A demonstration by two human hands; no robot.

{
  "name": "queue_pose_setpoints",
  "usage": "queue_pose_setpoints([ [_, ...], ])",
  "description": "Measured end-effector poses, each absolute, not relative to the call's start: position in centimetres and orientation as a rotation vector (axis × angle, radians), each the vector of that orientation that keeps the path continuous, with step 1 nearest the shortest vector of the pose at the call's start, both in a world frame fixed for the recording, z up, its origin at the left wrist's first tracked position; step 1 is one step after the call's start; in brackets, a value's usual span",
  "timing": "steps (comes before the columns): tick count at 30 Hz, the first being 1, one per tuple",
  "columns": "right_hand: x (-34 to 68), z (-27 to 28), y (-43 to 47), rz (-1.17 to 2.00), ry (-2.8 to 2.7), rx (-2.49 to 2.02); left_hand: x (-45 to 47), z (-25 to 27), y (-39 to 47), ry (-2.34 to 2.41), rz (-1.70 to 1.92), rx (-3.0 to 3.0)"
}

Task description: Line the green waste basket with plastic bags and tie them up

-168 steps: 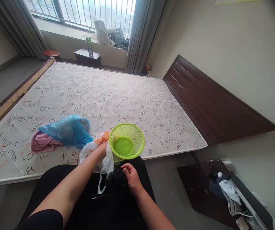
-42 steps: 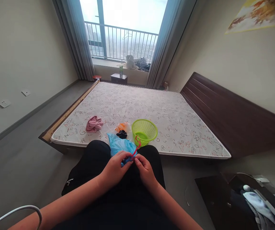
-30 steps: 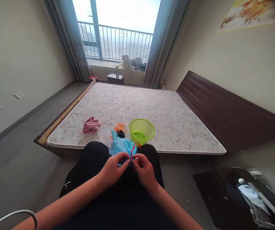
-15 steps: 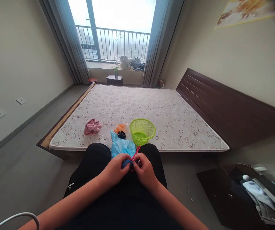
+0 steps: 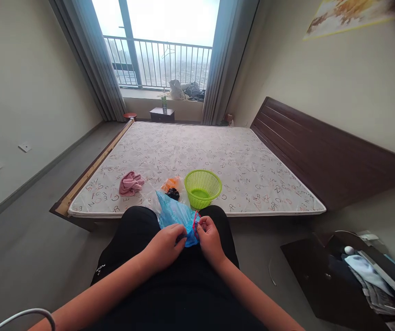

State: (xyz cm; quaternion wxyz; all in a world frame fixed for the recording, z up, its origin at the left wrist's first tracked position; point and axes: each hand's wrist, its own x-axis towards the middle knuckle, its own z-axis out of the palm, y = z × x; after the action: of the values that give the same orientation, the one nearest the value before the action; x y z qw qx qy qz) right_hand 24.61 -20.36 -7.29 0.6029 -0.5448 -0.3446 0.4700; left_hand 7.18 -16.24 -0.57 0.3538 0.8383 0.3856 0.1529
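Blue bag (image 5: pixel 173 212) shows more now: left hand (image 5: pixel 166 244) pinches it, right hand (image 5: pixel 211 239) its red tie (image 5: pixel 195 219); mattress (image 5: pixel 190 149), window (image 5: pixel 175 18) at twelve o'clock.

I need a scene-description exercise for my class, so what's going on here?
A seated person has both hands on a bunched-up blue plastic bag over their lap. The left hand grips the plastic; the right hand pinches by a red string. Whether it is knotted isn't clear. On the mattress ahead are a green plastic basket and a crumpled pink cloth.
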Motion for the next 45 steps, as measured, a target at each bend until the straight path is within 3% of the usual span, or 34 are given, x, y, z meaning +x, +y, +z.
queue_pose_setpoints([
  [11, 25.5, -7.9, -20.1, 0.898, -0.704, -1.320, 7.5, -1.2, -15.7, 1.043, 0.108, 2.189],
  [17, 25.3, -6.6, -20.7, 1.006, -0.770, -1.265, 7.6, -0.7, -16.0, 0.971, 0.408, 2.001],
  [22, 25.2, -5.9, -21.1, 0.999, -0.937, -1.139, 8.0, -1.7, -15.7, 0.960, 0.307, 1.898],
  [30, 25.1, -6.5, -20.7, 1.103, -0.543, -0.966, 7.1, -2.3, -15.1, 1.078, 0.624, 1.734],
  [38, 24.9, -5.2, -20.9, 1.303, -0.651, -0.724, 6.7, -2.7, -14.8, 1.166, 0.912, 1.497],
  [45, 25.0, -6.6, -20.8, 1.364, -0.842, -0.888, 7.2, -2.2, -15.6, 1.064, 0.934, 1.485],
])
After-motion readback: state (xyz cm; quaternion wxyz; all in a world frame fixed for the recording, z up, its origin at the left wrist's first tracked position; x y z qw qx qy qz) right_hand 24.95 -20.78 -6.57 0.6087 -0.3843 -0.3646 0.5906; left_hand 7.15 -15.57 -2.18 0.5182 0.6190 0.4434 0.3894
